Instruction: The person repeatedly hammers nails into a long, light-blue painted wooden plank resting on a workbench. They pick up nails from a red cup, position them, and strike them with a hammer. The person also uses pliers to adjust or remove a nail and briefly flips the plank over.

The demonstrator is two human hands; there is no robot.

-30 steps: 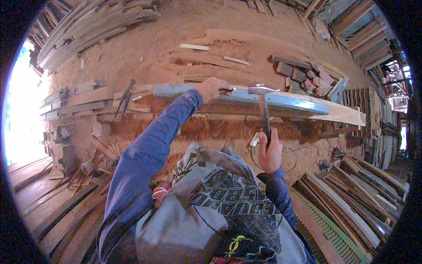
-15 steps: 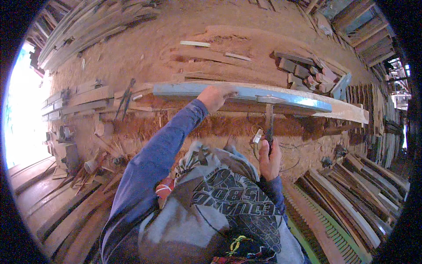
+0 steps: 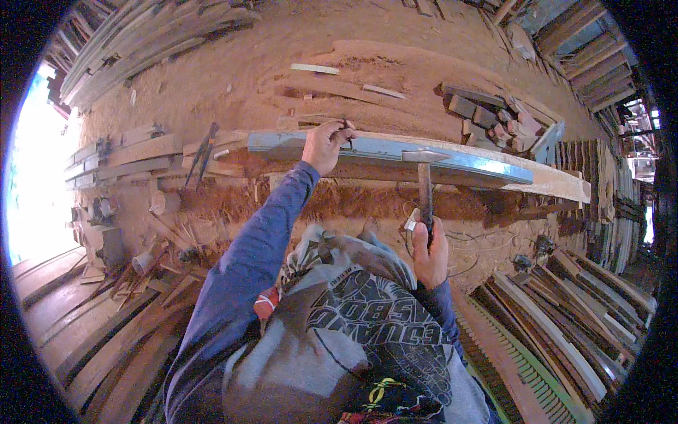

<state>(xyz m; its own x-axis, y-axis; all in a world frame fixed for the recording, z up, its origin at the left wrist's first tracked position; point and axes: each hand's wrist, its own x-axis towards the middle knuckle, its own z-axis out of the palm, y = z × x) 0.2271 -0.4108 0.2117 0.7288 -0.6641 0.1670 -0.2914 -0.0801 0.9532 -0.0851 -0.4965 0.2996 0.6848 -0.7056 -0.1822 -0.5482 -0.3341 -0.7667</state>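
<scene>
A long blue-painted board (image 3: 279, 143) runs across the middle, set along a longer pale plank (image 3: 559, 185). Over the board's left half is my left hand (image 3: 326, 147), its thumb and fingers pinched on a thin dark piece that looks like a nail (image 3: 349, 141). My right hand (image 3: 431, 256) grips the lower end of the handle of a hammer (image 3: 425, 189). The hammer's metal head lies over the blue board, to the right of my left hand; whether it touches the board I cannot tell.
Cut wood blocks (image 3: 487, 116) lie in a heap beyond the board. Timber is stacked at the far left (image 3: 152, 42), and more lengths lie at the lower right (image 3: 558, 318). A dark long-handled tool (image 3: 203, 157) leans on planks at left. Sawdust covers the ground.
My left hand has moved left along the board and lifted, now pinching the thin dark piece. The hammer has shifted slightly left with my right hand.
</scene>
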